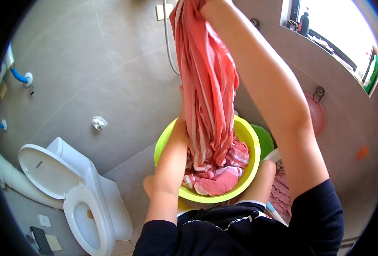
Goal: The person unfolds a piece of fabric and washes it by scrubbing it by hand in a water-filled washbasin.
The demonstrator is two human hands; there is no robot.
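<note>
A long red cloth with white stripes (206,85) hangs down into a yellow-green basin (253,158), where more of the same fabric lies bunched. My right hand (212,3), raised at the top edge of the view, grips the upper part of the cloth; its fingers are mostly hidden. Beside the left edge of the hanging cloth is my left hand (182,104), lower down, just above the basin's rim. The cloth covers most of its fingers, so their grip cannot be made out.
A toilet (86,217) with its lid up stands at the lower left. Behind the basin is a green basin (261,143), with pink cloth (281,192) to the right. A shower hose (167,42) hangs on the wall, and bottles (304,23) line the windowsill.
</note>
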